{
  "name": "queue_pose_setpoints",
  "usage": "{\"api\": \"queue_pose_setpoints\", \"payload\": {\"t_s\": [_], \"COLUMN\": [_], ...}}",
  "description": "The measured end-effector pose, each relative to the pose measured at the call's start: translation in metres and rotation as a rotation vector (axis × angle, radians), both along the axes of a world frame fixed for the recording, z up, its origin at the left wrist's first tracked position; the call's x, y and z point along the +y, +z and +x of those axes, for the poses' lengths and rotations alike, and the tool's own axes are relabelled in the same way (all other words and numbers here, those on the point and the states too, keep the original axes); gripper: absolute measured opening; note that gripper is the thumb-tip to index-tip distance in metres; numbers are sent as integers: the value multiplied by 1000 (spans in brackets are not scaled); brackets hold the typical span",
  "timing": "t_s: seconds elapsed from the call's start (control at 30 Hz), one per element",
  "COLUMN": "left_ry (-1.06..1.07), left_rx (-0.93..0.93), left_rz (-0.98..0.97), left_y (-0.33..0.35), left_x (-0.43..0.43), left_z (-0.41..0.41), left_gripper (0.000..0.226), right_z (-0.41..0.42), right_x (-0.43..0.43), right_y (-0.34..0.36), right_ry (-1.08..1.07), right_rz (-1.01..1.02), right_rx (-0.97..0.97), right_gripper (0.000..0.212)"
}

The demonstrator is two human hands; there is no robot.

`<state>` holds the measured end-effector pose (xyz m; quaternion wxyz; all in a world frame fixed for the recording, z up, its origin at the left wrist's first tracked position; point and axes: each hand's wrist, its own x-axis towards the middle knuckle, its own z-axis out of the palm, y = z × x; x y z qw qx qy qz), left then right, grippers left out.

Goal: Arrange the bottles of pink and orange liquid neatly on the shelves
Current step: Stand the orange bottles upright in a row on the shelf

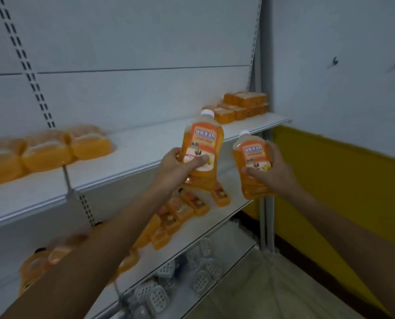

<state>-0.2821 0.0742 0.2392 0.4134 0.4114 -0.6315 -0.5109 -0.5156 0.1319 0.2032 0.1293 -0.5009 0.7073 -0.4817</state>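
Observation:
My left hand [180, 164] grips an orange-liquid bottle [203, 143] with a white cap and an orange label, held upright in front of the upper shelf [132, 153]. My right hand [269, 171] grips a second orange bottle [251, 157] of the same kind, tilted slightly left, just off the shelf's right end. More orange bottles lie flat on the upper shelf at the left [44, 153] and at the far right [242, 107]. On the middle shelf [233, 203], a row of orange bottles [182, 210] lies partly hidden behind my left forearm.
The bottom shelf [233, 247] holds several white perforated items [203, 279]. A grey upright post [266, 222] marks the shelving's right end. Beyond it are a white wall with a yellow band [341, 180] and a tiled floor [272, 291].

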Motion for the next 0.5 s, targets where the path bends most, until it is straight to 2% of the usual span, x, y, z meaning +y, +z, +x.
{"api": "queue_pose_setpoints", "payload": {"t_s": [0.17,0.33,0.5], "left_ry": [24,80,150], "left_rx": [57,171,97], "left_rz": [-107,-52,-93], "left_y": [44,69,75], "left_x": [-88,-170,-235], "left_z": [-50,-94,-126], "left_gripper": [51,58,59], "right_z": [-45,-79,-112], "right_x": [-81,-167,-240], "right_y": [53,89,99], "right_ry": [52,80,68], "right_rz": [-49,-75,-81], "right_rx": [61,150,174], "right_gripper": [93,93,95]}}
